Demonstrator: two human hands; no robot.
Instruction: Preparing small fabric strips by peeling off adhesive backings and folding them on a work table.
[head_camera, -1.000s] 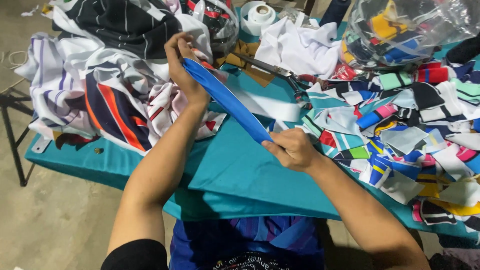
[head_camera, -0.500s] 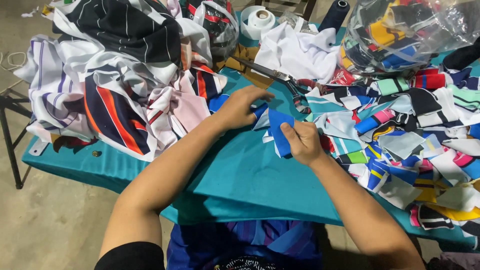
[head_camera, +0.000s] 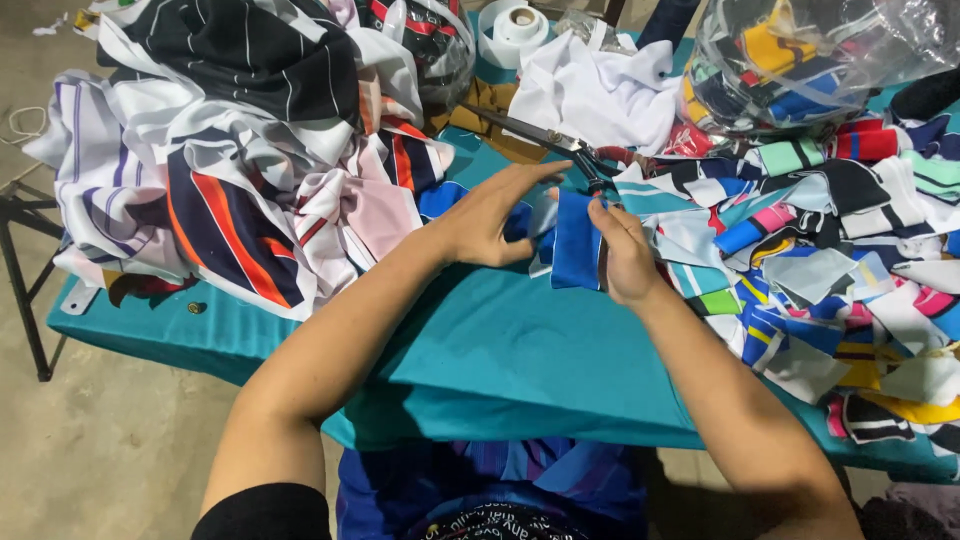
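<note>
blue strip: folded on bench, between both hands | right hand: grip pinching its right edge | left hand: grip spread flat, beside strip's left edge | scissors just beyond

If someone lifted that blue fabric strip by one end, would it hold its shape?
Probably not. The blue strip lies folded flat under the right hand and left hand, so it looks limp and would likely droop. It seems thin, so probably light. Its smooth sheen suggests it could slide on the teal tablecloth.

One scissors, perhaps two tape rolls
</note>
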